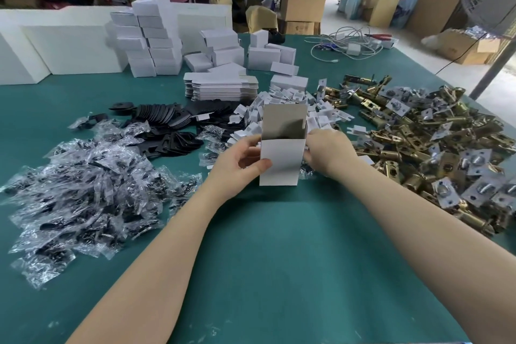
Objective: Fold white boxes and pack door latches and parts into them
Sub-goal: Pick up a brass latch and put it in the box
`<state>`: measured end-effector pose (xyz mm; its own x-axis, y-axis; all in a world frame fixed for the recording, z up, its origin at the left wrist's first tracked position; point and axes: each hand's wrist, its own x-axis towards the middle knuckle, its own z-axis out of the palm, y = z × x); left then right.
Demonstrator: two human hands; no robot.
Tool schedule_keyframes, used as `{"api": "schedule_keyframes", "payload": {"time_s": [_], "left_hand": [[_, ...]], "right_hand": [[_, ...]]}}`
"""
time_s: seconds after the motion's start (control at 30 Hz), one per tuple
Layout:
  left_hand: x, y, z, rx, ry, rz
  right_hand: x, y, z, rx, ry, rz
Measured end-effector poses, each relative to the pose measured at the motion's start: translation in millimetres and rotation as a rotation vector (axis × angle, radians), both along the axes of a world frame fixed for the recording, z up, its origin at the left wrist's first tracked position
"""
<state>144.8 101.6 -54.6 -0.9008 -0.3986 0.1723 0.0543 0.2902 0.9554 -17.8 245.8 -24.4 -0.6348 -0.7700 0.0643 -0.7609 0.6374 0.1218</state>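
An upright white box [282, 160] with its top flap raised stands in the middle of the green table [279, 246]. My left hand [237, 162] grips its left side, thumb across the front. My right hand [329, 152] holds its right side, fingers curled round the edge. Brass door latches [424, 142] lie heaped to the right. White card inserts [282, 103] are piled behind the box. Black plates [170, 126] and clear bags of parts [83, 184] lie to the left. A stack of flat unfolded boxes [217, 86] sits further back.
Folded white boxes [150, 39] are stacked at the back left, next to large white blocks [64, 45]. Cables [346, 45] and red pliers lie at the back right. Brown cartons [304, 0] and two people stand beyond the table.
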Motion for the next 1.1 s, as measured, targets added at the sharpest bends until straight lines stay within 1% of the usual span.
{"api": "schedule_keyframes", "payload": {"time_s": [0.07, 0.2, 0.23, 0.3, 0.33, 0.43, 0.5, 0.53, 0.57, 0.63, 0.67, 0.7, 0.73, 0.8, 0.83, 0.9, 0.97, 1.03, 1.1], "left_hand": [[0, 0, 0, 0.005, 0.004, -0.010], [-2, 2, -4, 0.013, 0.003, -0.050], [-3, 3, -4, 0.021, 0.001, -0.053], [-4, 3, -5, 0.034, 0.001, -0.049], [-4, 3, -5, 0.036, 0.001, -0.044], [-5, 5, -4, 0.034, 0.008, -0.028], [-6, 7, -4, 0.039, 0.020, -0.020], [-6, 8, -4, 0.040, 0.025, -0.016], [-6, 8, -4, 0.039, 0.029, -0.011], [-6, 9, -4, 0.035, 0.034, -0.004], [-6, 9, -4, 0.035, 0.035, 0.000], [-7, 9, -4, 0.034, 0.034, 0.004], [-7, 9, -5, 0.031, 0.033, 0.009], [-7, 9, -6, 0.031, 0.032, 0.020], [-7, 9, -6, 0.033, 0.033, 0.024], [-8, 9, -8, 0.033, 0.030, 0.026], [-8, 9, -8, 0.022, 0.029, 0.026], [-7, 9, -9, 0.013, 0.036, 0.028], [-7, 9, -9, 0.004, 0.046, 0.025]], "right_hand": [[1, -3, 2, -0.075, -0.080, -0.020], [4, -7, 4, -0.187, -0.120, -0.084], [4, -6, 5, -0.228, -0.170, -0.103], [2, -4, 9, -0.353, -0.352, -0.110], [1, -3, 12, -0.416, -0.410, -0.101], [-4, 4, 16, -0.616, -0.462, -0.115], [-5, 14, 22, -0.773, -0.546, -0.111], [-3, 19, 27, -0.843, -0.560, -0.100], [-3, 24, 33, -0.906, -0.534, -0.086], [1, 34, 48, -1.013, -0.400, -0.038], [4, 39, 58, -1.033, -0.317, 0.020], [8, 43, 69, -1.007, -0.242, 0.108], [12, 45, 80, -0.929, -0.186, 0.209], [24, 48, 101, -0.664, -0.135, 0.374], [31, 47, 109, -0.498, -0.111, 0.410], [41, 41, 120, -0.172, -0.004, 0.427], [47, 32, 126, 0.092, 0.158, 0.416], [55, 22, 133, 0.224, 0.249, 0.404], [58, 16, 143, 0.261, 0.266, 0.374]]}}
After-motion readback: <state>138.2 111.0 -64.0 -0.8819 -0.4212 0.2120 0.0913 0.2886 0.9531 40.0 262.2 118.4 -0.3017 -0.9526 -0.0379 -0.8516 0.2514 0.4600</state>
